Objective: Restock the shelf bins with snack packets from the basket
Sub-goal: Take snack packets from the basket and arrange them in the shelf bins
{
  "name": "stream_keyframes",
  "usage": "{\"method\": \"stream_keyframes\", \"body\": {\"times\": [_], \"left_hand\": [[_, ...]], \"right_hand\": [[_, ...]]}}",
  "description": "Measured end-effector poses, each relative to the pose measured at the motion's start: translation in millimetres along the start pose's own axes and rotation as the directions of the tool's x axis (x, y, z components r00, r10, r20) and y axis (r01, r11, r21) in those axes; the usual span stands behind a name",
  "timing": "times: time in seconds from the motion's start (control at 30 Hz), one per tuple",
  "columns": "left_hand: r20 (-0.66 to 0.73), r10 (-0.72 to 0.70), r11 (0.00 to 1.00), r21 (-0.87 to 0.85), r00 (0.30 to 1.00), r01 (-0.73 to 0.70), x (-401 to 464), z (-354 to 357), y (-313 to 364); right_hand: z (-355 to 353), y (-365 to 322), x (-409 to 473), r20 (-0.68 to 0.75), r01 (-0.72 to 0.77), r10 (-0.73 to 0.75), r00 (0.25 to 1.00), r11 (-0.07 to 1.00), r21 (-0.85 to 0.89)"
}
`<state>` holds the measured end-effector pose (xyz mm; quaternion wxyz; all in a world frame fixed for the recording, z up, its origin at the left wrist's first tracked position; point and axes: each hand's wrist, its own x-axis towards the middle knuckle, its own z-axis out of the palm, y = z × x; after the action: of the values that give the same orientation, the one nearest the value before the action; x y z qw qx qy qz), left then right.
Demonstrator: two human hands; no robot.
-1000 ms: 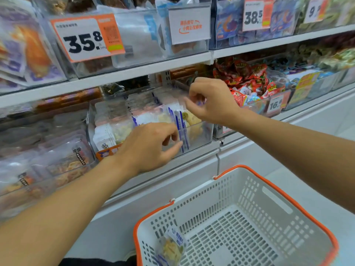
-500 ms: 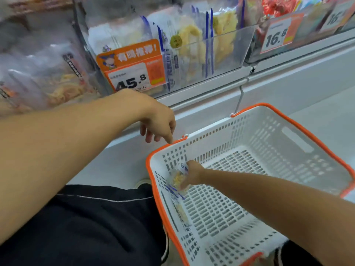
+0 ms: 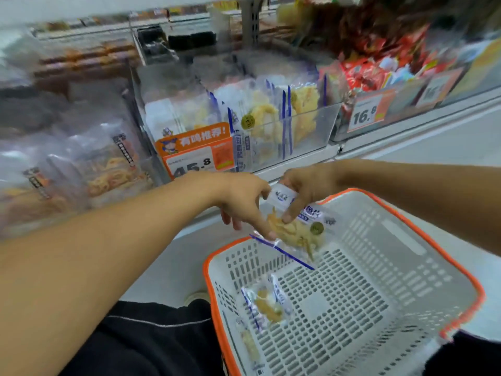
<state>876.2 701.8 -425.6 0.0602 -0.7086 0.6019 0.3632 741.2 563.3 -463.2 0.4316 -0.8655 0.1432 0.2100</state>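
Between the two hands: a clear snack packet with blue edge stripes and pale yellow pieces inside hangs over the far-left corner of the basket, just below the clear shelf bin.
Right hand: closed on the packet's white top end, fingers pinching it from above.
Left hand: fingers spread, fingertips touching the packet's lower left edge; it looks more like steadying than a full grip, though I cannot tell for sure.
Packet's long axis: tilted, running from the white header up by the right hand down and to the left toward the blue-striped bottom seam; the printed face looks toward the camera.
Second packet: lying loose on the basket floor, below and nearer than both hands.
Risk, slip: the film looks slick and the pinch is at one end only, so the packet could swing or drop back into the basket.
Risk, snag: the bin already looks full of upright packets, so a tilted packet may catch on the front wall or crumple its neighbours.
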Motion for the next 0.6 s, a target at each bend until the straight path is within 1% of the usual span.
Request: {"method": "stream_keyframes", "body": {"times": [0.03, 0.07, 0.1, 0.13, 0.17, 0.2, 0.23, 0.3, 0.33, 0.37, 0.4, 0.43, 0.47, 0.5, 0.53, 0.57, 0.6], "left_hand": [[-0.079, 0.063, 0.987, -0.142, 0.995, -0.074, -3, -4, 7], [-0.187, 0.111, 0.946, -0.282, 0.976, -0.162, -6, -9, 16], [-0.303, 0.131, 0.88, -0.403, 0.944, -0.251, -11, -15, 24], [-0.406, 0.12, 0.802, -0.498, 0.906, -0.329, -15, -21, 33], [-0.487, 0.079, 0.723, -0.573, 0.87, -0.386, -19, -26, 40], [-0.55, 0.018, 0.649, -0.628, 0.835, -0.428, -22, -30, 46], [-0.597, -0.04, 0.578, -0.668, 0.801, -0.469, -24, -34, 52], [-0.671, -0.137, 0.444, -0.699, 0.728, -0.561, -28, -38, 63], [-0.701, -0.172, 0.401, -0.691, 0.692, -0.601, -29, -40, 68], [-0.723, -0.193, 0.379, -0.678, 0.663, -0.629, -30, -42, 72], [-0.74, -0.205, 0.377, -0.664, 0.641, -0.646, -29, -44, 76], [-0.761, -0.212, 0.398, -0.64, 0.613, -0.658, -28, -46, 80], [-0.807, -0.213, 0.474, -0.578, 0.55, -0.665, -26, -47, 82], [-0.88, -0.204, 0.623, -0.455, 0.429, -0.636, -24, -49, 81], [-0.948, -0.16, 0.8, -0.288, 0.275, -0.527, -23, -53, 79], [-0.986, -0.081, 0.928, -0.127, 0.142, -0.351, -24, -57, 75], [-0.997, 0.01, 0.985, -0.003, 0.075, -0.171, -24, -60, 70]], "right_hand": [[-22, -17, -19, -0.039, 0.045, -0.044, 0.998, 0.999, 0.026], [-41, -32, -36, -0.088, 0.082, -0.078, 0.993, 0.996, 0.035], [-55, -43, -53, -0.15, 0.115, -0.109, 0.983, 0.993, 0.028], [-70, -50, -69, -0.22, 0.149, -0.14, 0.965, 0.989, 0.024], [-83, -54, -84, -0.281, 0.185, -0.163, 0.946, 0.981, 0.051], [-95, -54, -100, -0.328, 0.229, -0.181, 0.927, 0.967, 0.112], [-109, -52, -115, -0.357, 0.276, -0.192, 0.914, 0.94, 0.201], [-127, -49, -141, -0.345, 0.362, -0.235, 0.909, 0.854, 0.373], [-130, -47, -146, -0.335, 0.388, -0.26, 0.905, 0.827, 0.406], [-130, -47, -147, -0.347, 0.393, -0.262, 0.9, 0.833, 0.39], [-127, -48, -143, -0.389, 0.386, -0.247, 0.887, 0.86, 0.333], [-122, -53, -138, -0.45, 0.373, -0.236, 0.861, 0.895, 0.245], [-121, -57, -135, -0.527, 0.365, -0.234, 0.817, 0.918, 0.159], [-122, -61, -136, -0.605, 0.363, -0.243, 0.758, 0.928, 0.083], [-128, -65, -140, -0.683, 0.347, -0.258, 0.683, 0.938, -0.007], [-135, -68, -147, -0.747, 0.298, -0.277, 0.604, 0.948, -0.111], [-143, -71, -154, -0.796, 0.208, -0.299, 0.527, 0.953, -0.22]]}}
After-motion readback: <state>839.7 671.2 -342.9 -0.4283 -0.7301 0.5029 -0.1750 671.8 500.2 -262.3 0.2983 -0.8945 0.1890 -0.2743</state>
